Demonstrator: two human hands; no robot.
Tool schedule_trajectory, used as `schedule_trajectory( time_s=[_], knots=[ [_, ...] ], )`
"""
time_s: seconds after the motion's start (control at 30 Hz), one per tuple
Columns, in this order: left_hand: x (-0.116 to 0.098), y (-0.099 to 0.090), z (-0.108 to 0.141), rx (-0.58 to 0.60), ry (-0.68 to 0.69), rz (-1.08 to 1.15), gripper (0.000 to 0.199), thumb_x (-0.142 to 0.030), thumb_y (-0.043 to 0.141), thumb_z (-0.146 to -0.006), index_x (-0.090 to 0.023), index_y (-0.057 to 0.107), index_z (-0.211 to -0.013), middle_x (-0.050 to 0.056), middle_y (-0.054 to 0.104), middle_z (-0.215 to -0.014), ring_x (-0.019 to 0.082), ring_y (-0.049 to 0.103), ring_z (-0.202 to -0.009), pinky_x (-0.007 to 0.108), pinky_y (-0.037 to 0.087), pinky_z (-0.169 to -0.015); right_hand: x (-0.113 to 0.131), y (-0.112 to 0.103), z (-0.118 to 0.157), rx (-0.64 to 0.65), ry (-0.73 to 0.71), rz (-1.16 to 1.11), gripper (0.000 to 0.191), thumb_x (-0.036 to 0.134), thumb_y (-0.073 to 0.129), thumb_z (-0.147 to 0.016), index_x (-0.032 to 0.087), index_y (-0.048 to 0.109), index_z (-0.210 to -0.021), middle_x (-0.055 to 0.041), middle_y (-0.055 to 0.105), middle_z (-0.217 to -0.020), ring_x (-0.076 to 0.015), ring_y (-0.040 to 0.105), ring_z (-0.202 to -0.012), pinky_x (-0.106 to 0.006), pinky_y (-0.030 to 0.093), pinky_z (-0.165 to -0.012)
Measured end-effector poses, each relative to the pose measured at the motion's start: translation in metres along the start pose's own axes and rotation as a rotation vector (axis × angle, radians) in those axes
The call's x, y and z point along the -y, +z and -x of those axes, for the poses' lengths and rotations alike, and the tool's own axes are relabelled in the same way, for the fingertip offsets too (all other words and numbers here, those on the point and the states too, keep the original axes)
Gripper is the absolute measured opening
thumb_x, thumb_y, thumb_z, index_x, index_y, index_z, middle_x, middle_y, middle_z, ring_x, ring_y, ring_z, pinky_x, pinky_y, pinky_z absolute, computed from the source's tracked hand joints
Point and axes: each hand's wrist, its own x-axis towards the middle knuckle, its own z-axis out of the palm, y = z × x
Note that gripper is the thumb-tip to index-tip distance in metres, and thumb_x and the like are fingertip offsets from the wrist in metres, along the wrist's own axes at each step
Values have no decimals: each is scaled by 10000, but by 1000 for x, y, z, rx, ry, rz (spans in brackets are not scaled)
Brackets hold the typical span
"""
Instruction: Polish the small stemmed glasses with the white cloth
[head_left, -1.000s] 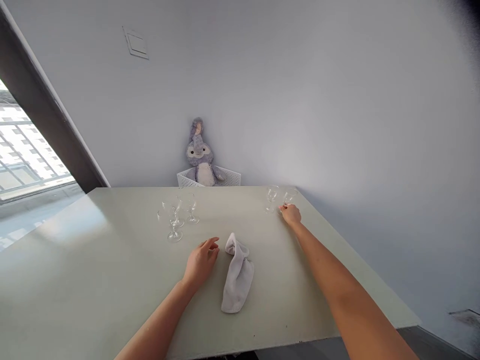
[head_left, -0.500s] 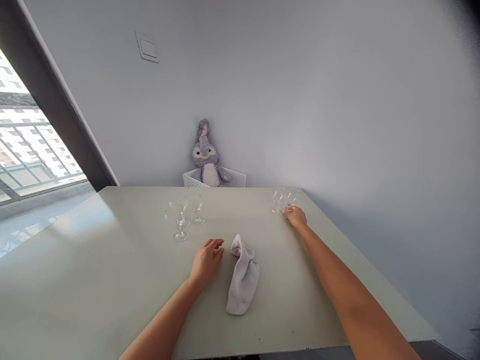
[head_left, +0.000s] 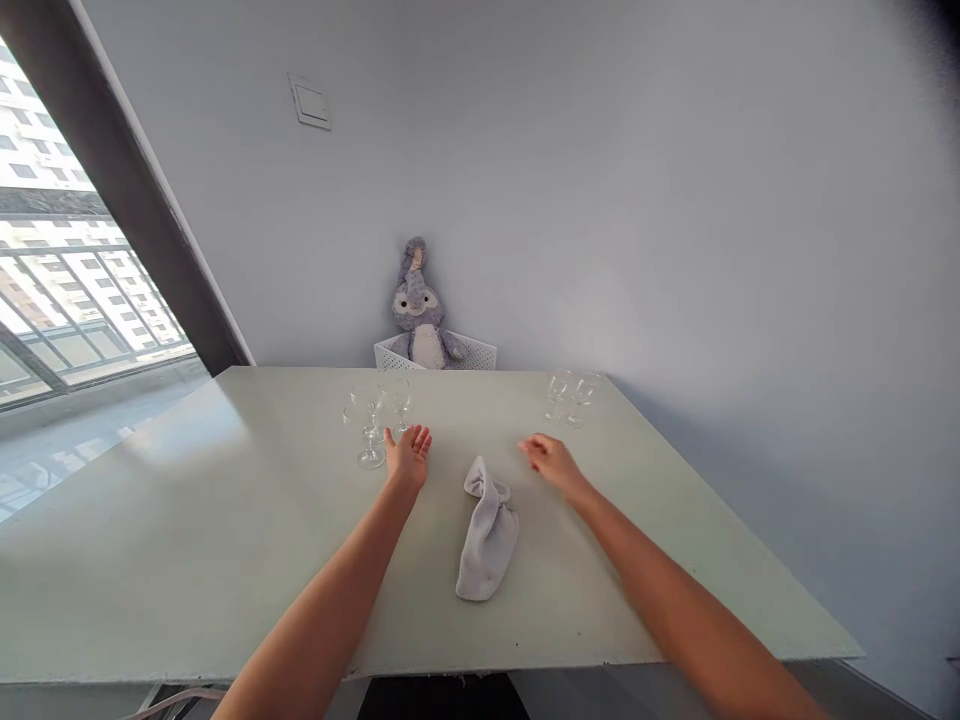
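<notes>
My left hand (head_left: 409,456) is open, palm turned up and fingers spread, just right of a group of clear stemmed glasses. The nearest wine glass (head_left: 370,440) of that group stands upright on the table; the others overlap behind it. My right hand (head_left: 550,458) hovers over the table with its fingers loosely curled together and slightly blurred, and I see nothing in it. Beyond it, two more wine glasses (head_left: 580,400) stand upright side by side, apart from the hand. A light grey cloth (head_left: 487,550) lies crumpled lengthwise between my forearms.
The pale table (head_left: 225,560) meets a wall along its right side. Behind its far edge, a grey plush rabbit (head_left: 424,320) sits in a white perforated basket (head_left: 476,353). A window (head_left: 82,250) with a railing outside is on the left.
My right hand has let go of the right-hand glass and come left and nearer. My left hand has moved forward toward the left glasses, turning its palm up.
</notes>
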Motion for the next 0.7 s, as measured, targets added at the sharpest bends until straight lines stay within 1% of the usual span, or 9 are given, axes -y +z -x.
schedule_trajectory(
  time_s=[0.03, 0.07, 0.13, 0.17, 0.27, 0.33, 0.4, 0.57, 0.7],
  knots=[
    [1, 4, -5, 1, 10, 21, 814, -300, 561, -790, -354, -20, -1357, 85, 535, -1119, 120, 617, -886, 246, 498, -765, 14, 10, 9, 103, -156, 10, 406, 493, 395, -813, 202, 626, -976, 4, 590, -593, -143, 540, -554, -238, 372, -528],
    [2, 6, -10, 3, 17, 42, 804, -378, 545, -793, -354, -28, -1356, 97, 526, -1130, 126, 615, -896, 249, 500, -760, 26, 18, 18, 156, -272, 71, 426, 508, 394, -818, 239, 582, -1089, 13, 597, -611, -144, 544, -570, -239, 364, -540],
    [3, 10, -17, 10, 27, 84, 779, -515, 496, -779, -345, -2, -1354, 115, 514, -1140, 140, 610, -915, 256, 503, -751, 42, 32, 33, 193, -419, 216, 464, 514, 372, -838, 287, 474, -1229, 11, 619, -663, -152, 558, -609, -243, 347, -557],
    [3, 11, -21, 13, 31, 104, 765, -562, 469, -771, -340, 21, -1350, 119, 510, -1142, 143, 608, -924, 257, 503, -748, 45, 37, 38, 197, -447, 287, 456, 505, 357, -850, 296, 456, -1243, 7, 625, -675, -154, 560, -615, -244, 338, -556],
    [1, 14, -30, 25, 34, 154, 721, -616, 423, -760, -314, 96, -1327, 120, 513, -1133, 149, 600, -947, 258, 502, -748, 45, 46, 43, 211, -423, 406, 366, 450, 312, -882, 280, 576, -1068, -5, 631, -687, -152, 559, -607, -243, 319, -546],
    [-2, 18, -36, 41, 30, 179, 677, -620, 419, -759, -297, 160, -1295, 120, 525, -1115, 156, 598, -955, 266, 503, -749, 39, 48, 42, 210, -393, 379, 334, 418, 328, -880, 254, 620, -888, -3, 636, -708, -147, 557, -615, -240, 323, -550],
    [-5, 23, -39, 57, 34, 204, 597, -625, 394, -767, -288, 243, -1235, 115, 536, -1098, 159, 598, -958, 274, 504, -747, 34, 46, 39, 188, -378, 276, 303, 383, 357, -868, 238, 617, -815, 2, 636, -719, -144, 553, -628, -239, 339, -561],
    [-9, 37, -34, 70, 14, 278, 466, -632, 333, -786, -223, 374, -1005, 125, 553, -1035, 166, 598, -948, 279, 511, -722, 25, 37, 34, 55, -280, -26, 276, 306, 390, -828, 220, 625, -945, -18, 653, -780, -161, 558, -646, -274, 397, -618],
    [1, 44, -8, 151, 2, 188, 389, -564, 451, -778, -196, 396, -889, 113, 590, -921, 173, 620, -892, 282, 498, -746, 23, 30, 33, -48, -199, -217, 336, 338, 402, -822, 219, 601, -1065, -24, 646, -768, -167, 538, -615, -302, 419, -629]
  ],
)
